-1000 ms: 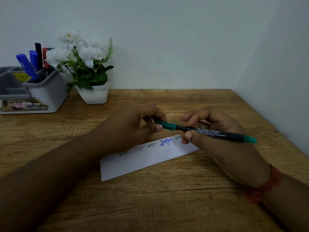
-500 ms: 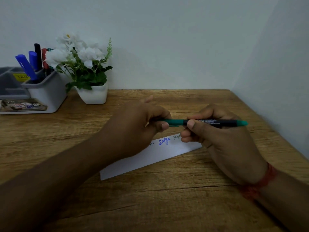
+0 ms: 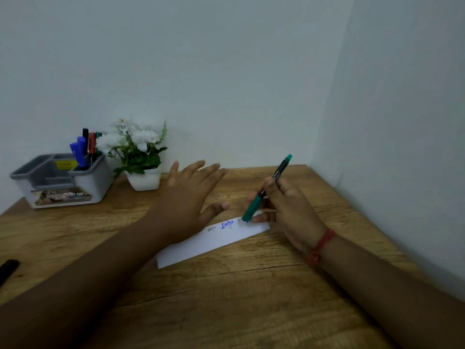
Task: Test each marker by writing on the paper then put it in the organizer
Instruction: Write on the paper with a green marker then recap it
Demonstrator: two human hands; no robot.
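Setting: wooden desk [image 3: 226, 298] pushed into a corner of pale, bare walls.
Near left edge: a dark object [image 3: 7, 269], possibly another marker, lies mostly out of frame; too little shows to say.
Paper [image 3: 214, 243]: a white strip lying at a slant mid-desk, its left part hidden under the left forearm.
Left hand [image 3: 186, 197]: held over the paper's left part, fingers straight and spread, thumb out to the side, holding nothing; whether the palm touches the sheet cannot be told.
Right hand [image 3: 286, 207]: fingers and thumb pinch the green marker [image 3: 266, 188] at mid-barrel, the green capped end pointing down at the paper's right end, the other end tilted up and away.
Red thread [image 3: 320, 245]: tied round the right wrist.
Writing: one short word repeated along the strip, once small and dark, once in blue that looks like "Satya", and a third start half hidden by the marker. Barrel print is too small to read.
Flower pot [image 3: 143, 181]: white, with white flowers, at the back of the desk.
Organizer [image 3: 63, 182]: grey, back left, well apart from the hands; blue, black and red markers [image 3: 83, 149] stand in its right compartment. A yellow sticker inside and a front label ending "OP" are otherwise unreadable.
Risk: with the cap apparently on, this marker may go away untested or be tested twice. On the long reach to the organizer, the sleeve-less forearm could drag the loose strip or knock the pot.
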